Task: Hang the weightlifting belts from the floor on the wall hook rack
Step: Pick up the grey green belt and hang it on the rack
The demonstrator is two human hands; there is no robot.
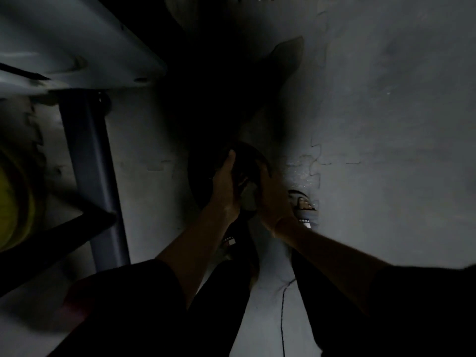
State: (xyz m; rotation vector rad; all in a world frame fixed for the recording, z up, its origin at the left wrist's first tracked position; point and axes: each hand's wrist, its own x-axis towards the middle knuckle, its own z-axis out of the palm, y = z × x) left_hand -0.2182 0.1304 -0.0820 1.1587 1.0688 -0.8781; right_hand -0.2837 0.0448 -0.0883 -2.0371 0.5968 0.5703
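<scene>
Gray floor mats (373, 124) are lying dark in the middle of the frame, where the left hand (223, 191) and right hand (271, 199) are closing around a curled dark belt (247, 157), which could slip and uncurl.

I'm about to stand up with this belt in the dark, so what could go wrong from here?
1. The light is very dim, so the dark belt is hard to read; the left hand and right hand may hold it unevenly and drop an end.
2. A thin cord lies on the floor mat by your feet, a possible trip.
3. The grey frame and its overhanging panel sit close on the left; rising could bump them.
</scene>
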